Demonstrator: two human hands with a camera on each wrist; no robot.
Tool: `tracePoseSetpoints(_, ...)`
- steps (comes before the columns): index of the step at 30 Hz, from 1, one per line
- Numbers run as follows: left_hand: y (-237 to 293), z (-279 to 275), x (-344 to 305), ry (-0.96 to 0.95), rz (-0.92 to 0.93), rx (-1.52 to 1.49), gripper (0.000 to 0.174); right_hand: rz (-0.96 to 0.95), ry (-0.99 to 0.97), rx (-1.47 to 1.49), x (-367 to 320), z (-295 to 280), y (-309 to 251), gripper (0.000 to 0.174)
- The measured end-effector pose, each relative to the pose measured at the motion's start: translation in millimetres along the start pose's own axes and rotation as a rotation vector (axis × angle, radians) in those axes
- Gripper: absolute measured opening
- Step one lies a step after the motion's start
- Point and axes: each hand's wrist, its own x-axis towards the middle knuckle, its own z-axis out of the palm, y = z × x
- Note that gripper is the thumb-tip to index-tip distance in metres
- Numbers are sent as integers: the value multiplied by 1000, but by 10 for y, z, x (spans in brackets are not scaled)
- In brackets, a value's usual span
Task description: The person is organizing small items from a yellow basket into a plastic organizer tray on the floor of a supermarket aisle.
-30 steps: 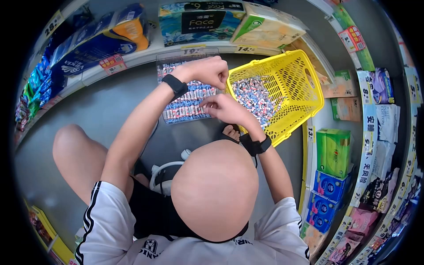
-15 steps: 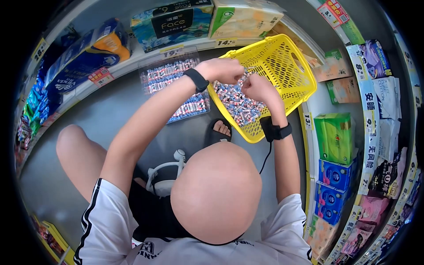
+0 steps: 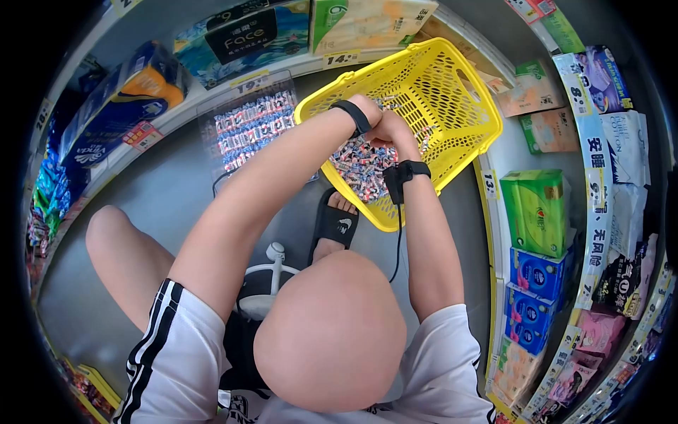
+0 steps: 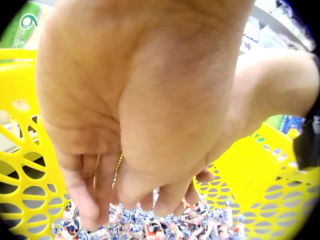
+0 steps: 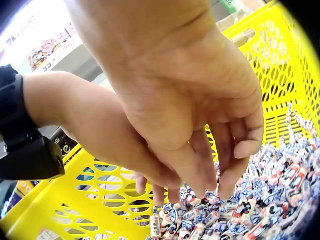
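Many small wrapped candies [image 3: 364, 173] lie heaped in a yellow plastic basket [image 3: 487, 134], in white, blue and red wrappers. My left hand [image 3: 366, 112] reaches over the basket. In the left wrist view its fingers [image 4: 82, 200] hang down to the top of the candies. Close beside it is my right hand [image 3: 393, 131], overlapping it in the head view. Loosely bent fingers [image 5: 227, 177] of that hand point down at the heap in the right wrist view, with no candy showing among them.
Left of the basket stands a clear tray [image 3: 248, 131] with candies in rows. A sandalled foot [image 3: 335, 219] is in front of the basket. Shelves with tissue packs [image 3: 533, 212] line the right and back. A white tubular object [image 3: 274, 272] stands near the knees.
Both hands have moved from the tray of candies to over the yellow basket and come together there. The view has shifted, so the tray appears farther left.
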Motion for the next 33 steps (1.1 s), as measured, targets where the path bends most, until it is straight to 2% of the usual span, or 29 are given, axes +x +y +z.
tracePoseSetpoints(1, -23, 50, 56, -4, 1, -2, 29, 13, -4, -90, 29, 13, -2, 23)
tracePoseSetpoints(2, -52, 92, 115, -47, 17, 51, 29, -32, 41, 55, 18, 57, 34, 22)
tracePoseSetpoints(3, -61, 119, 150, -89, 35, 103, 30, -28, 40, 56, 165, 156, 133, 22)
tracePoseSetpoints(5, -77, 181, 194, -102, 14, 102, 30, 13, -33, 233, 471, 327, 263, 22)
tracePoseSetpoints(7, -92, 217, 206, -114, -10, 101, 31, 28, -52, 233, 254, 244, 86, 22)
tracePoseSetpoints(9, -102, 224, 187, -145, -62, 4, 33, 45, -68, 165, 113, 201, -22, 14)
tracePoseSetpoints(10, -130, 253, 221, -148, -61, 4, 33, 46, -126, 308, 263, 315, 85, 16)
tracePoseSetpoints(11, -153, 282, 255, -152, -72, -35, 32, 49, -129, 310, 395, 427, 212, 16)
tracePoseSetpoints(13, -168, 280, 261, -158, -84, -75, 32, 20, -75, 454, 412, 509, 221, 21)
tracePoseSetpoints(15, -196, 277, 274, -195, -22, 66, 31, 28, -31, 421, 413, 540, 187, 20)
tracePoseSetpoints(20, -179, 342, 321, -103, -82, 9, 30, 36, 137, 345, 294, 598, 146, 23)
tracePoseSetpoints(22, -183, 342, 320, -97, -108, -3, 30, 51, 328, 180, 247, 576, 138, 33)
tracePoseSetpoints(26, -155, 298, 289, -139, -97, -38, 28, 2, 325, 102, 244, 581, 127, 41)
tracePoseSetpoints(28, -144, 317, 291, -141, -115, -55, 28, -10, 435, -1, 359, 681, 183, 24)
tracePoseSetpoints(29, -135, 349, 297, -128, -106, -43, 27, -10, 435, 0, 416, 717, 227, 24)
tracePoseSetpoints(31, -148, 371, 312, -116, -97, -28, 27, -34, 292, 140, 482, 749, 265, 24)
tracePoseSetpoints(33, -169, 411, 345, -114, -57, -16, 26, -24, 315, 122, 484, 784, 278, 23)
